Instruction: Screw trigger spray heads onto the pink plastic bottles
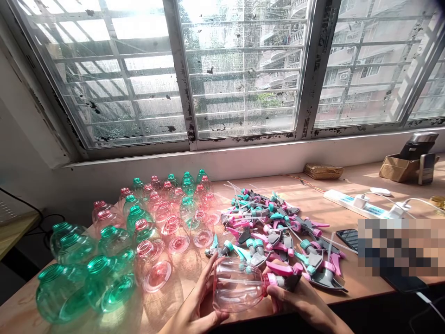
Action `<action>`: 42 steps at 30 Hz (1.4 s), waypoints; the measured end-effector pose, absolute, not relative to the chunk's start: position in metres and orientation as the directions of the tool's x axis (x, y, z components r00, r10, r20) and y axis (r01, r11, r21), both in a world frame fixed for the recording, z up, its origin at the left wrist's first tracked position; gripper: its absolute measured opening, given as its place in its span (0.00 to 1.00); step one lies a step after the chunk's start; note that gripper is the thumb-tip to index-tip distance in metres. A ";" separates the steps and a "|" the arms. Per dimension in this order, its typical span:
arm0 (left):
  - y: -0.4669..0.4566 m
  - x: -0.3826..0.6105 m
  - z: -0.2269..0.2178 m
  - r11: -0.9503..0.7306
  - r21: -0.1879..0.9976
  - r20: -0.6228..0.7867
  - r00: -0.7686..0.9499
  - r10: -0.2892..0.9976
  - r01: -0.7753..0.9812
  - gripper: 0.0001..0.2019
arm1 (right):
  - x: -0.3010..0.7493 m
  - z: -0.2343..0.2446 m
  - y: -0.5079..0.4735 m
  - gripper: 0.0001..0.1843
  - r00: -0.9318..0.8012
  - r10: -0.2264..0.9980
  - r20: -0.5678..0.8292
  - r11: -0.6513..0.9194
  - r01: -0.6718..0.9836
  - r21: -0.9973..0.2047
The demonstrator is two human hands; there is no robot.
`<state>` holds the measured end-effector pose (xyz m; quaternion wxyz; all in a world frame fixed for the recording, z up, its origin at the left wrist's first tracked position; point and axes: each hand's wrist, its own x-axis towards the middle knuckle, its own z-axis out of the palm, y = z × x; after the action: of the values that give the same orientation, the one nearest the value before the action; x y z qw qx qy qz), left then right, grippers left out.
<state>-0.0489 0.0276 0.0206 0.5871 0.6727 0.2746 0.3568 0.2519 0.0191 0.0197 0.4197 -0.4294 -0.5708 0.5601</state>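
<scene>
A clear pink plastic bottle [238,285] lies on its side near the table's front edge. My left hand [198,301] cups its base, fingers wrapped round it. My right hand [295,297] grips the pink and grey trigger sprayer head [283,273] that sits at the bottle's neck. Just beyond my hands lies a heap of loose pink, teal and grey trigger sprayer heads [278,227]. To the left stand several empty green and pink bottles [153,222].
The wooden table [313,197] runs under a barred window [243,69]. A white power strip [361,204] with chargers, a black phone [349,239], a small woven tray [323,170] and a cardboard box [396,168] sit at the right. A blurred patch covers the right edge.
</scene>
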 end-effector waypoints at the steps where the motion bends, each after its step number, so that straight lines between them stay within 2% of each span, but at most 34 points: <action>1: 0.028 -0.050 0.019 -0.160 0.985 0.163 0.602 0.782 -0.058 0.44 | 0.252 0.021 0.019 0.26 -0.293 0.956 -0.001 0.008 0.029 -1.000; 6: 0.030 -0.050 0.014 -0.185 0.973 0.229 0.620 0.751 -0.135 0.42 | 0.250 0.022 0.020 0.26 -0.318 0.948 0.008 0.013 0.013 -1.000; 10: 0.027 -0.051 0.014 -0.172 0.979 0.203 0.599 0.775 -0.109 0.44 | 0.250 0.026 0.021 0.24 -0.318 0.947 0.045 0.053 0.017 -0.998; 15: 0.026 -0.052 0.017 -0.178 0.981 0.186 0.603 0.776 -0.073 0.46 | 0.249 0.035 0.021 0.18 -0.338 0.939 0.066 0.097 0.075 -0.992; 19: 0.028 -0.048 0.019 -0.186 0.978 0.205 0.599 0.774 -0.093 0.44 | 0.249 0.037 0.022 0.13 -0.309 0.943 0.121 0.165 0.120 -0.979; 24: 0.025 -0.045 0.018 -0.199 0.977 0.208 0.566 0.798 -0.079 0.44 | 0.247 0.028 0.024 0.17 -0.373 0.927 0.045 0.058 0.024 -0.998; 30: 0.026 -0.048 0.014 -0.203 0.978 0.200 0.550 0.811 -0.055 0.46 | 0.246 0.022 0.026 0.23 -0.359 0.933 0.029 0.031 -0.001 -1.000; 38: 0.021 -0.049 0.026 -0.146 0.989 0.131 0.574 0.808 -0.021 0.44 | 0.246 0.022 0.024 0.22 -0.325 0.944 0.046 0.057 0.023 -0.998; 42: 0.020 -0.047 0.029 -0.158 0.987 0.140 0.541 0.830 -0.013 0.49 | 0.246 0.027 0.022 0.20 -0.335 0.941 0.051 0.056 0.006 -0.998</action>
<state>-0.0467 0.0197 0.0286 0.5718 0.6659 0.3067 0.3682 0.2462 0.0222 0.0269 0.4173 -0.3978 -0.5948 0.5602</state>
